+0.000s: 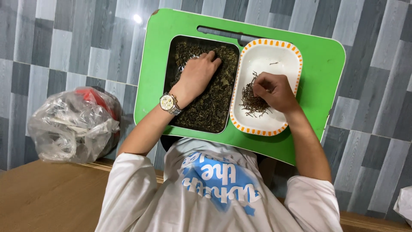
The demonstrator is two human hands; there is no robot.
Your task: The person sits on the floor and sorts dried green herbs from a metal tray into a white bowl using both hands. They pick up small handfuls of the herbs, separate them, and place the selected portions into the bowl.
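My left hand [198,74] is covering part of the dried leaves [210,103], and its fingertips are sinking out of sight among them. My right hand [272,91] is hiding whatever its curled fingers are pinching over the brown stems [252,104]. The crumpled plastic bag [73,124] is blurring its red contents. A white object [404,205] is getting cut off at the right edge.

Bright, even light from overhead; a small white glare spot sits on the grey floor tiles [137,18]. My arms throw only soft, short shadows onto the green surface [322,64]. Everything is sharp, with slight stretching at the frame edges.
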